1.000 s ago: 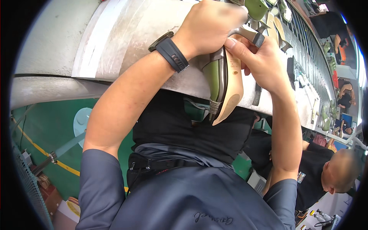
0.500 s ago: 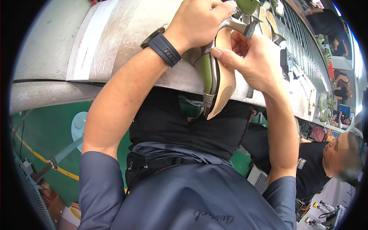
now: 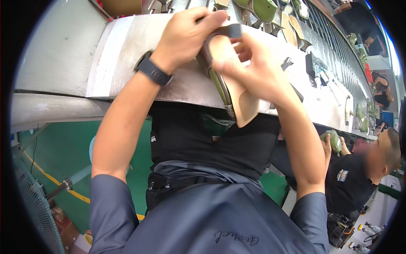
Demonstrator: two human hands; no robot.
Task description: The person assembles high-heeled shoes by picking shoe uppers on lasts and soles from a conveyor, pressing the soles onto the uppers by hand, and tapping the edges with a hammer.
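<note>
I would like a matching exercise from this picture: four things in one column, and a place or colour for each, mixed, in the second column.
Things:
1. shoe
2. wristband
3. co-worker
4. floor

Descriptions:
A. green, below the bench
B. black, on the left wrist
C. held in both hands, tan sole showing
D. in a black shirt, at the right edge

Pairs: 1-C, 2-B, 3-D, 4-A

left hand (image 3: 186, 36) – right hand (image 3: 253, 70) | both grip shoe (image 3: 237, 91) | workbench (image 3: 127, 55)
</note>
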